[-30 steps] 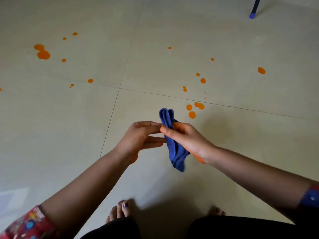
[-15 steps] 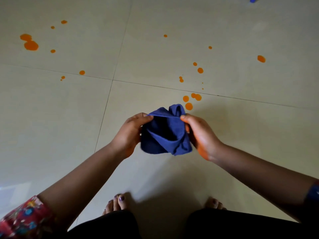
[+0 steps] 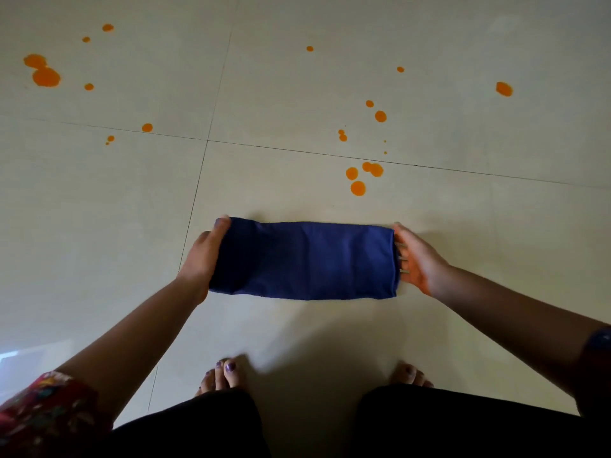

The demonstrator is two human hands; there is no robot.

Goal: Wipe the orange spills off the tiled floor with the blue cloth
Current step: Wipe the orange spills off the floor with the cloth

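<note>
Now the blue cloth is stretched flat between both hands, above the tiled floor and just short of the nearest orange spills. The left grip is closed round the cloth's left end, thumb on top. The right grip seems to pinch the right edge, though its blurred fingers look nearly straight.

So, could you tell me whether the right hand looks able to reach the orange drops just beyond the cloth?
Probably yes: bare floor lies between the right hand and the nearest orange drops, nothing in the way, though it holds one end of the blue cloth.
</note>
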